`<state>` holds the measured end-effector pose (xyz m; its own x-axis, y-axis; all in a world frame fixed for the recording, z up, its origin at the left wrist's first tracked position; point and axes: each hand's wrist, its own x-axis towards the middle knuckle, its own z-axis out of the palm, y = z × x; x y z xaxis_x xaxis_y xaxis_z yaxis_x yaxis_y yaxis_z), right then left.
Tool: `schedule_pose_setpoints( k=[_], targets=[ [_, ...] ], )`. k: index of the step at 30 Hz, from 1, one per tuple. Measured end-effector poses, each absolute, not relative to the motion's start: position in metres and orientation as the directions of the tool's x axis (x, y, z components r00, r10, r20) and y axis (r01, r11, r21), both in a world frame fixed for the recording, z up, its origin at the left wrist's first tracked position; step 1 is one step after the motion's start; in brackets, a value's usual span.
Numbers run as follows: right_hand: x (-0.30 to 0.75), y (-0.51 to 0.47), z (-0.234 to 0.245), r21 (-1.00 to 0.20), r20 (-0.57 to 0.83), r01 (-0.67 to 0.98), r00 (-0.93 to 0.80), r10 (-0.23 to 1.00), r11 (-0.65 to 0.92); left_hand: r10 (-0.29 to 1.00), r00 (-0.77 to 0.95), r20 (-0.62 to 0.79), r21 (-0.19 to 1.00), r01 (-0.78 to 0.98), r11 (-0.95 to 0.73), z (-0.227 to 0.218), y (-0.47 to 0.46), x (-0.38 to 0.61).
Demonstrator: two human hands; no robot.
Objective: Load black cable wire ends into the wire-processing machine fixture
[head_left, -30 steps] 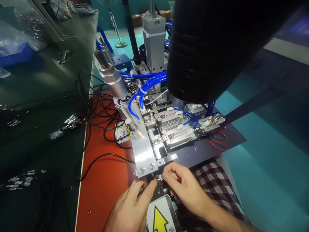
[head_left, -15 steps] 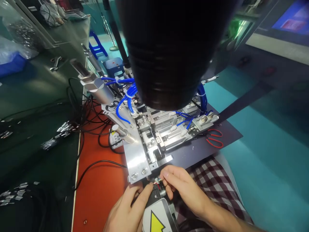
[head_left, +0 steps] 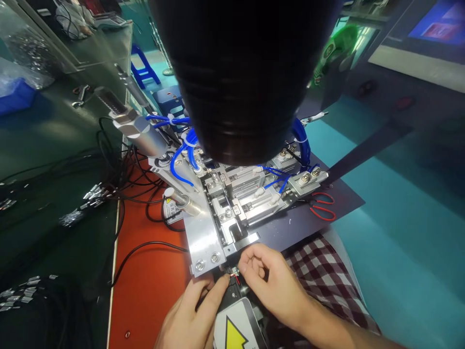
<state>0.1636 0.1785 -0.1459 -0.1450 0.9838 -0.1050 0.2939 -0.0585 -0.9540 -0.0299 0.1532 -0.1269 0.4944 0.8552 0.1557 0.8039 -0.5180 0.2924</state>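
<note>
A small pale part with thin red and white wires sits at the front end of the metal fixture. My left hand is closed from the left, a fingertip against the wires and another finger partly hidden under the plate edge. From the right comes my right hand, its fingers curled and thumb and forefinger together beside the same part. Whatever lies between those fingertips is too small to make out. Just below is a black block, and nearer me a white label with a yellow arrow.
A large black cylinder hangs over the fixture, hiding its back. Red-handled pliers lie on the dark plate at right. Black cables cross the orange surface. Bundled cable ends lie on the dark green bench at left.
My right hand has turned slightly, its fingers curling further in near the wires. My left hand stays nearly in place. The view has shifted a little.
</note>
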Motion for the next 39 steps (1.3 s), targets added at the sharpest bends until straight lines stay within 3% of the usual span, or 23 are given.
schedule_pose_setpoints(
  k=[5, 9, 17, 22, 29, 34, 39],
  targets=[
    [0.170, 0.176, -0.142, -0.730, 0.264, 0.567, -0.281, 0.923, 0.382, 0.862, 0.489, 0.132, 0.301, 0.809, -0.505, -0.124, 0.154, -0.028],
    [0.173, 0.178, -0.139, -0.622, 0.361, 0.590, -0.366, 0.858, 0.514, 0.863, 0.497, 0.093, 0.334, 0.801, -0.497, -0.119, 0.155, -0.026],
    [0.167, 0.175, -0.138, -0.866, 0.182, 0.425, -0.225, 0.957, 0.264, 0.860, 0.495, 0.122, 0.386, 0.775, -0.501, -0.117, 0.155, -0.026],
    [0.168, 0.174, -0.142, -0.957, -0.044, 0.291, -0.081, 0.996, -0.018, 0.860, 0.495, 0.128, 0.376, 0.778, -0.504, -0.119, 0.154, -0.027],
    [0.169, 0.178, -0.143, -0.925, -0.361, -0.021, -0.260, 0.896, -0.379, 0.865, 0.487, 0.123, 0.393, 0.776, -0.493, -0.117, 0.153, -0.027],
    [0.165, 0.182, -0.139, -0.921, -0.386, 0.044, -0.242, 0.890, -0.387, 0.856, 0.498, 0.140, 0.396, 0.764, -0.510, -0.121, 0.153, -0.029],
    [0.161, 0.180, -0.139, -0.971, -0.224, 0.126, -0.177, 0.958, -0.204, 0.851, 0.505, 0.143, 0.394, 0.760, -0.517, -0.124, 0.154, -0.028]
  ],
)
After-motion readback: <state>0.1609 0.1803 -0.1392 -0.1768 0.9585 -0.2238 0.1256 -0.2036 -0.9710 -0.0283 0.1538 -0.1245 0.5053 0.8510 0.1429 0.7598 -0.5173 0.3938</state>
